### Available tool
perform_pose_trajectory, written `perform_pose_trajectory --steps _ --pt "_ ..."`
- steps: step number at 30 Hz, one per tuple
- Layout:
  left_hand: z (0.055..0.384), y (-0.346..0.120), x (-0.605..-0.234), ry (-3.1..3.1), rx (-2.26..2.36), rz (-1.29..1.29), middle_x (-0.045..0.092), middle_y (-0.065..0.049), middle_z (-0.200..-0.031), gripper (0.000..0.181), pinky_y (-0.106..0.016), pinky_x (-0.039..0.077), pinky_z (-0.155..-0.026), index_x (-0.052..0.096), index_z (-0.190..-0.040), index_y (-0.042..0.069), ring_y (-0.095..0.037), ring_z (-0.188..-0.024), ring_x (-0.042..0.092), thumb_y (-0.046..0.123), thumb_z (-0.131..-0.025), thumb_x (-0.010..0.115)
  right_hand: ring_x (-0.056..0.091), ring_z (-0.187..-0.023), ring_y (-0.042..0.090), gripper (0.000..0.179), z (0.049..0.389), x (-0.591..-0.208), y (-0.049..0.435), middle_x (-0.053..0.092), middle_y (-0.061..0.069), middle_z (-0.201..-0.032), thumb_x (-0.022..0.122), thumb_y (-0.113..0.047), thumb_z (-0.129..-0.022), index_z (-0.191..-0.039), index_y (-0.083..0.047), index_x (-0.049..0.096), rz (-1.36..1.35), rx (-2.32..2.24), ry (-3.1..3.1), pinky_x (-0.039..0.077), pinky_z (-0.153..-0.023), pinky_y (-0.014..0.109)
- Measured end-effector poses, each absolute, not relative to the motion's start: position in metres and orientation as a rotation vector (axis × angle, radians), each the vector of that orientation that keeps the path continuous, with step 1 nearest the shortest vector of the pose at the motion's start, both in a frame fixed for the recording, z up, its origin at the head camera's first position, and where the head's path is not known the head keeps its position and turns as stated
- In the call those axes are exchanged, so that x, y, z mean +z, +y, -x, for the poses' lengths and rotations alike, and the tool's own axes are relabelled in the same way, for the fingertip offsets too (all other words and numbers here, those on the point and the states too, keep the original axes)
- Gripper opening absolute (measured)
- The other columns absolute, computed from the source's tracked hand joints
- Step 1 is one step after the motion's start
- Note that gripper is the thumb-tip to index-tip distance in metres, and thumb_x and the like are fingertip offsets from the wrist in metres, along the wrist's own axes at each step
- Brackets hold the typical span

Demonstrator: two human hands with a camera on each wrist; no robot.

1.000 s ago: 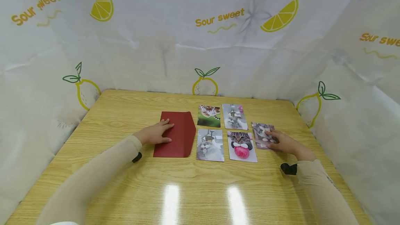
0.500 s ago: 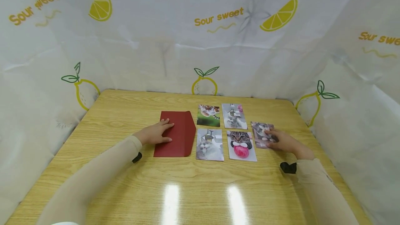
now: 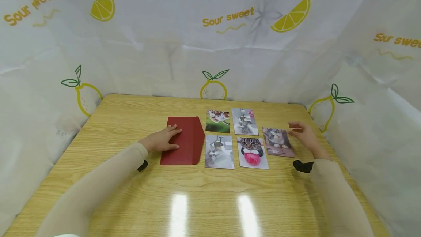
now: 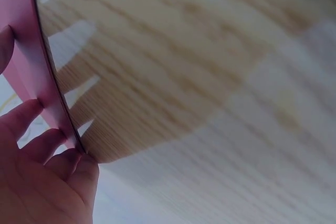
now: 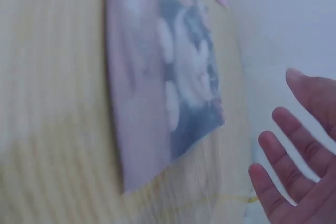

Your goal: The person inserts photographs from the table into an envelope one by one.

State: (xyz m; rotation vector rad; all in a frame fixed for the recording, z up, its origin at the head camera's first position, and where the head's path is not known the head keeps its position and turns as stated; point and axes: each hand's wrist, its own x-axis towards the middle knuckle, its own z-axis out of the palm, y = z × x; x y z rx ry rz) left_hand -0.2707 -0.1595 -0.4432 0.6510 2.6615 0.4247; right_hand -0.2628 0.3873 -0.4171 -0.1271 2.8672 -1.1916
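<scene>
In the head view a red envelope (image 3: 182,142) lies flat with its pointed flap to the right. My left hand (image 3: 162,139) rests on its left part, fingers spread; the left wrist view shows the fingertips touching the envelope (image 4: 44,61). A grey-and-white cat card (image 3: 277,142) lies rightmost among the cards. Just right of it my right hand (image 3: 307,137) is raised off the table, holding nothing. The right wrist view shows that hand's relaxed fingers (image 5: 286,169) apart from the cat card (image 5: 173,77).
Beside the envelope lie a tiger card (image 3: 218,121), a grey cat card (image 3: 245,121), a white cat card (image 3: 219,152) and a tabby card with a pink ball (image 3: 252,153). They are on a wooden table (image 3: 210,200), backed by a white lemon-print cloth (image 3: 148,57).
My right hand has let go of the rightmost cat card and lifted away to the right, uncovering the card. My left hand stays on the envelope.
</scene>
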Motion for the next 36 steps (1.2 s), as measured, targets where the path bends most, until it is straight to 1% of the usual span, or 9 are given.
perform_pose_trajectory --steps 3,4,5,8,10,11,12,21,36 --pt "0.27 -0.159 -0.441 2.656 0.428 -0.65 0.009 -0.018 -0.162 0.073 -0.054 0.023 -0.116 0.026 -0.154 0.012 -0.038 -0.149 0.007 0.042 -0.096 0.057 0.06 -0.103 0.013 0.06 0.268 -0.417 0.393 0.041 0.034 -0.138 0.053 -0.026 -0.101 -0.145 0.008 0.033 0.017 -1.332 2.744 0.052 -0.089 0.032" --pt "0.27 -0.159 -0.441 2.655 0.432 -0.652 0.009 -0.018 -0.162 0.073 -0.055 0.023 -0.116 0.026 -0.154 0.011 -0.038 -0.149 0.007 0.042 -0.096 0.057 0.061 -0.105 0.015 0.061 0.27 -0.418 0.395 0.039 0.035 -0.14 0.052 -0.026 -0.101 -0.147 0.009 0.03 -0.01 -1.364 2.696 0.052 -0.091 0.032" --pt "0.269 -0.159 -0.44 2.653 0.44 -0.652 0.01 -0.019 -0.162 0.073 -0.055 0.022 -0.116 0.026 -0.154 0.011 -0.039 -0.149 0.007 0.042 -0.096 0.058 0.061 -0.101 0.009 0.062 0.272 -0.42 0.397 0.037 0.036 -0.141 0.051 -0.025 -0.101 -0.147 0.009 0.027 -0.035 -1.396 2.645 0.052 -0.09 0.028" --pt "0.269 -0.159 -0.44 2.646 0.453 -0.646 0.009 -0.018 -0.162 0.074 -0.055 0.022 -0.116 0.026 -0.154 0.011 -0.038 -0.149 0.006 0.041 -0.096 0.058 0.057 -0.119 0.029 0.063 0.277 -0.427 0.399 0.031 0.037 -0.147 0.048 -0.021 -0.103 -0.149 0.011 0.02 -0.089 -1.415 2.535 0.048 -0.101 0.037" --pt "0.269 -0.159 -0.441 2.643 0.455 -0.647 0.009 -0.018 -0.162 0.074 -0.055 0.022 -0.116 0.026 -0.154 0.011 -0.038 -0.149 0.006 0.042 -0.096 0.058 0.039 -0.134 0.043 0.063 0.279 -0.431 0.399 0.027 0.036 -0.15 0.048 -0.021 -0.103 -0.149 0.012 0.019 -0.113 -1.391 2.506 0.039 -0.109 0.047" --pt "0.269 -0.159 -0.442 2.643 0.455 -0.646 0.009 -0.018 -0.162 0.074 -0.055 0.022 -0.116 0.025 -0.154 0.012 -0.038 -0.149 0.005 0.042 -0.096 0.058 0.038 -0.135 0.043 0.064 0.28 -0.432 0.398 0.026 0.035 -0.151 0.048 -0.021 -0.103 -0.149 0.012 0.019 -0.132 -1.371 2.5 0.037 -0.11 0.047" --pt "0.27 -0.159 -0.443 2.642 0.454 -0.645 0.009 -0.017 -0.162 0.074 -0.054 0.022 -0.116 0.025 -0.155 0.012 -0.037 -0.149 0.005 0.042 -0.096 0.058 0.027 -0.14 0.046 0.064 0.281 -0.432 0.397 0.025 0.035 -0.151 0.049 -0.02 -0.102 -0.148 0.013 0.02 -0.139 -1.353 2.495 0.032 -0.112 0.052" --pt "0.27 -0.16 -0.444 2.649 0.468 -0.631 0.009 -0.016 -0.162 0.074 -0.054 0.022 -0.117 0.026 -0.154 0.013 -0.036 -0.15 0.005 0.042 -0.095 0.06 0.022 -0.139 0.05 0.066 0.284 -0.429 0.388 0.018 0.035 -0.152 0.057 -0.017 -0.098 -0.147 0.012 0.022 -0.179 -1.238 2.486 0.025 -0.112 0.059" --pt "0.27 -0.16 -0.444 2.657 0.449 -0.628 0.009 -0.016 -0.162 0.074 -0.055 0.022 -0.116 0.026 -0.155 0.014 -0.036 -0.149 0.006 0.043 -0.095 0.059 0.03 -0.131 0.052 0.068 0.285 -0.437 0.387 0.021 0.04 -0.145 0.066 -0.008 -0.091 -0.141 0.014 0.025 -0.196 -1.279 2.529 0.031 -0.108 0.057"
